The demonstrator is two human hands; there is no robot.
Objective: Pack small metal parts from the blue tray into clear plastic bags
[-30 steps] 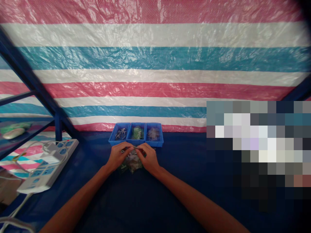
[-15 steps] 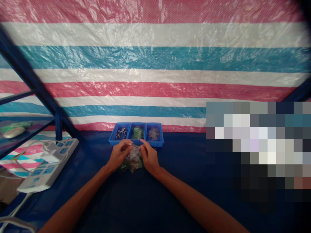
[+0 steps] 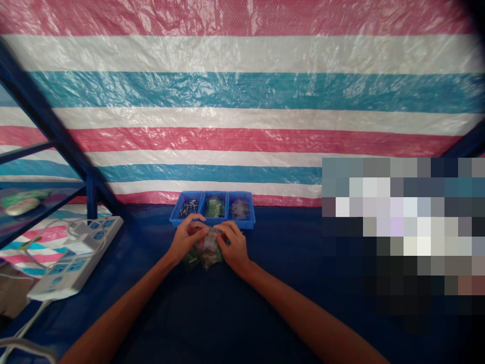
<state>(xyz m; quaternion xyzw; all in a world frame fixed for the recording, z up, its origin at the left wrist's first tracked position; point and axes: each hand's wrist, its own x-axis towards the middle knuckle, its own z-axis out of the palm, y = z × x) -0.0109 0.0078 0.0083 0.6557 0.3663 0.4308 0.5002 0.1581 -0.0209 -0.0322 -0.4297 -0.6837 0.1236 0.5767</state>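
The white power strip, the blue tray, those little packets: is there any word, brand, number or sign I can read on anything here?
Nothing can be read in this view.
White power strip: no legible marks; any are too small or blurred.
Blue tray: no text visible.
Plastic packets: too small and blurred to tell whether they carry print.
Striped tarpaulin: no lettering visible.

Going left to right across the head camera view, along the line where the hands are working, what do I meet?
White plastic power strip → bare left hand → crumpled green-tinted clear plastic packets → bare right hand
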